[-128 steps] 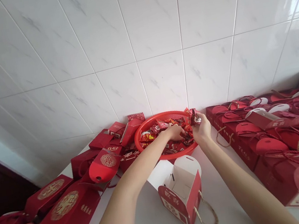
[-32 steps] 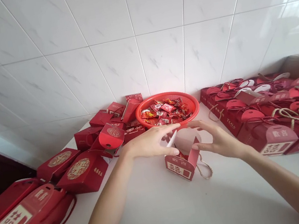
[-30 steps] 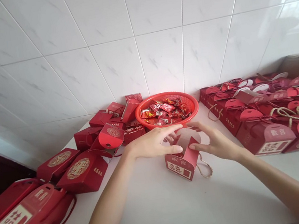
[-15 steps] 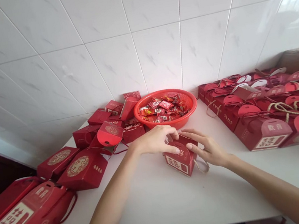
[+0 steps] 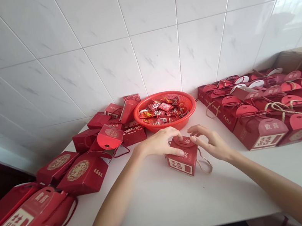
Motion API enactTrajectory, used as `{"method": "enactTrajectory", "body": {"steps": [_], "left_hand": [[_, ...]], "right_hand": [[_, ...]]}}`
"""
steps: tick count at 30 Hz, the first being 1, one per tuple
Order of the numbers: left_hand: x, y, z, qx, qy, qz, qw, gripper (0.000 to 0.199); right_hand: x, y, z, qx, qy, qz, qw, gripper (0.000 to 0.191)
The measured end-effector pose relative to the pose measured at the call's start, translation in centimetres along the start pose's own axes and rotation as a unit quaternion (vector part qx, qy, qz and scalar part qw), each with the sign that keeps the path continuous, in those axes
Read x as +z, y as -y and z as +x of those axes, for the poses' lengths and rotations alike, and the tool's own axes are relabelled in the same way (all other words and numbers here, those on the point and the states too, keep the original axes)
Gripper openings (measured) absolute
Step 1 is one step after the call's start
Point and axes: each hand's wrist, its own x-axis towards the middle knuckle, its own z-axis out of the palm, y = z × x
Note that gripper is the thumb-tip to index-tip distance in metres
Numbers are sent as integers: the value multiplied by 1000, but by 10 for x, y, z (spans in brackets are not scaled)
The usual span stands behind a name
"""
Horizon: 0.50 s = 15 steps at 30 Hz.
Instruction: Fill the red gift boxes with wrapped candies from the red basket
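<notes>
A small red candy box [image 5: 182, 165] with a pale printed label stands upright on the white table, its top flaps folded inward. My left hand [image 5: 163, 142] grips it from the left, thumb on the front panel and fingers bent over the top. To the right, my right hand [image 5: 209, 142] is open, fingers apart, its thumb tip at the box's upper right edge. From the box's right side hangs a loop of twisted cord [image 5: 207, 165]. Behind both hands is a red plastic basket [image 5: 194, 110] holding wrapped candies [image 5: 164, 107].
Rows of red boxes with cord handles [image 5: 259, 131] fill the right side, with a cardboard carton [image 5: 290, 59] behind them. More red boxes [image 5: 81, 172] lie piled at the left. A tiled wall [image 5: 158, 57] closes off the back of the table [image 5: 168, 211].
The box's top flaps have come together and now lie flatter. My right hand has drawn back slightly to the right and its fingers have lifted off the box.
</notes>
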Motion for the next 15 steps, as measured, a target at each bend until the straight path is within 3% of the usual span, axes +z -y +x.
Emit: {"method": "enactTrajectory", "body": {"steps": [2,5,9,12,15], "left_hand": [[1,2,2,-26,15,-9,1000,43],[3,3,3,-51,21,-13,998,46],[6,2,5,-71,6,10,997,47],[9,2,6,-91,-27,24,995,52],[14,1,7,-99,-64,25,993,55]], "right_hand": [[-7,-1,0,54,10,-24,998,52],[-13,-9,-3,110,102,-45,988,61],[-16,-18,-11,167,192,39,966,69],[-23,-12,-12,196,204,194,939,58],[-34,4,-6,211,148,328,909,47]]}}
